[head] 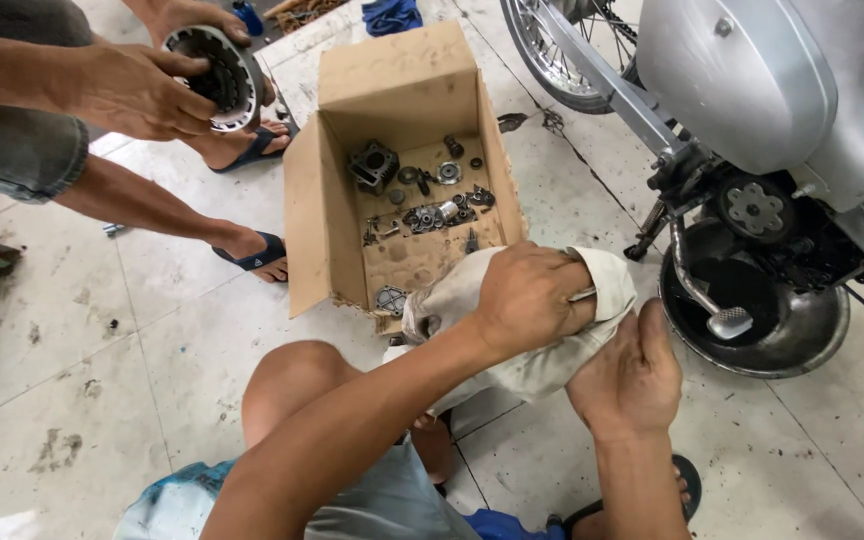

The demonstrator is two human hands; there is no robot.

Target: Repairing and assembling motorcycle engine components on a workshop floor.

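Near the middle of the frame, the left hand [527, 300] was shut tight on a dirty white rag [542, 365]. A thin metal part [582, 294] stuck out of the rag by the fingers, and the rag hid most of it. The right hand [630, 380] sat just under and to the right, its fingers closed on the same rag from below.

Just above the hands, an open cardboard box [312, 210] stood on the tiled floor [102, 350]. Small grey engine parts [432, 200] lay in its bottom.

At the right of the frame was a silver motorbike [752, 80]. A round metal pan [802, 335] sat on the floor under it, with dark stuff inside.

At the upper left, another person's hand [137, 90] held a round toothed metal part [222, 75]. That person's feet were in blue sandals [257, 255] on the floor, well apart from the rag.
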